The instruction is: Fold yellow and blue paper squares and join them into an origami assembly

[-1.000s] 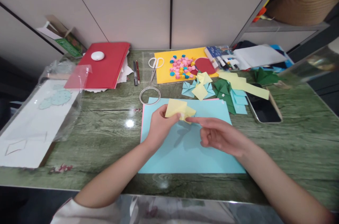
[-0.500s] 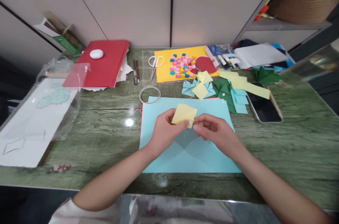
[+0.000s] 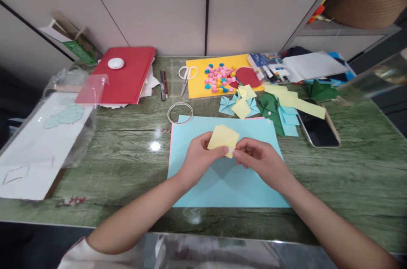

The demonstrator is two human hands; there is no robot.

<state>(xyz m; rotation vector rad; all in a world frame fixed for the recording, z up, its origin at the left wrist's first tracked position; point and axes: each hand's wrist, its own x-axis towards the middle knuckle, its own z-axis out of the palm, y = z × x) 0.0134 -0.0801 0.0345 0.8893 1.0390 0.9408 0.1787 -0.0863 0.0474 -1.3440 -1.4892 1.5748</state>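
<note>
Your left hand (image 3: 200, 156) grips the folded yellow paper (image 3: 221, 135) between thumb and fingers, held above the light-blue sheet (image 3: 229, 186). Your right hand (image 3: 262, 159), its index finger outstretched a second ago, now curls with thumb and fingertips at the paper's near right corner, beside a small white spot (image 3: 230, 149); whether they pinch it cannot be told. The work appears to have turned to close handling of that corner.

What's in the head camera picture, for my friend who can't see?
A left hand holds yellow paper above a blue sheet, with the right hand at its corner. Scissors, folded papers and a phone lie around on a green table.
</note>
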